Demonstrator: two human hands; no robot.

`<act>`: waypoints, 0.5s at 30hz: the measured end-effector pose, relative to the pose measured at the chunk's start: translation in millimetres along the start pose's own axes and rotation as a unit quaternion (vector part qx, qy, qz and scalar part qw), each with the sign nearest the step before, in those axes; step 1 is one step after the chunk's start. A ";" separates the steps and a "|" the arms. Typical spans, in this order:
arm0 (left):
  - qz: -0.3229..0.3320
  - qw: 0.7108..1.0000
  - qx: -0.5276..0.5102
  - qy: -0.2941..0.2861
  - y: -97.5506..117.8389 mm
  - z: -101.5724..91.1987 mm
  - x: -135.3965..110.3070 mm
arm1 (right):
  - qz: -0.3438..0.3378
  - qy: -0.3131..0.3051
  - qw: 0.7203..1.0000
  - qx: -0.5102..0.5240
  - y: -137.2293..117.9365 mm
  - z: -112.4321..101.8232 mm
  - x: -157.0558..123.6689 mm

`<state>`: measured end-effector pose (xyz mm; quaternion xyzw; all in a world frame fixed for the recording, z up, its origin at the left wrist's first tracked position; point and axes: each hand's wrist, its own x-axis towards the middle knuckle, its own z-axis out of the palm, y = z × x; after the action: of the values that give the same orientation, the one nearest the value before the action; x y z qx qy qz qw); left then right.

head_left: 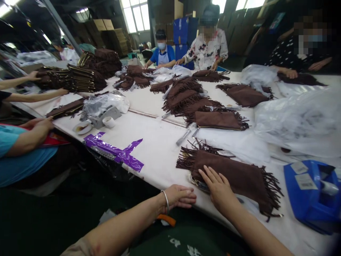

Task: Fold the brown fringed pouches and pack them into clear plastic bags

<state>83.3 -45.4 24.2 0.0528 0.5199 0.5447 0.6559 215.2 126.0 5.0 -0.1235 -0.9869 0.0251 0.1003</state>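
Observation:
A brown suede fringed bag (pixel 239 177) lies flat near the front edge of the white table (pixel 154 142). My right hand (pixel 217 186) rests flat on the bag's near left corner, fingers stretched out. My left hand (pixel 178 196), with a thin bracelet on the wrist, lies at the table's edge just left of the bag, fingers loosely extended and holding nothing. A metal zip edge shows under the bag's near side.
More brown fringed bags (pixel 191 99) are piled mid-table, with stacks (pixel 71 78) at far left. Clear plastic bags (pixel 298 121) lie right, a blue tape dispenser (pixel 311 195) front right, purple tape strips (pixel 114 151) left. Several other people sit around the table.

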 end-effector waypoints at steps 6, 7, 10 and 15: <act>0.045 0.994 -0.098 0.017 -1.8 3.3 14.2 | 0.007 0.083 0.996 -0.021 10.3 10.2 3.9; 0.057 0.991 -0.120 0.002 -3.0 6.9 20.6 | -0.002 0.087 0.996 -0.017 12.9 9.1 6.5; 0.119 0.971 -0.196 -0.062 -0.6 22.1 44.1 | -0.021 0.098 0.995 -0.014 19.8 -1.1 12.2; 0.166 0.947 -0.254 -0.108 27.0 36.4 80.4 | -0.048 0.100 0.994 -0.025 16.7 -8.9 7.5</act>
<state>81.6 45.4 7.6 0.0288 0.2740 0.7510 0.6000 213.9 144.3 13.9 -0.0806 -0.9770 -0.0164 0.1966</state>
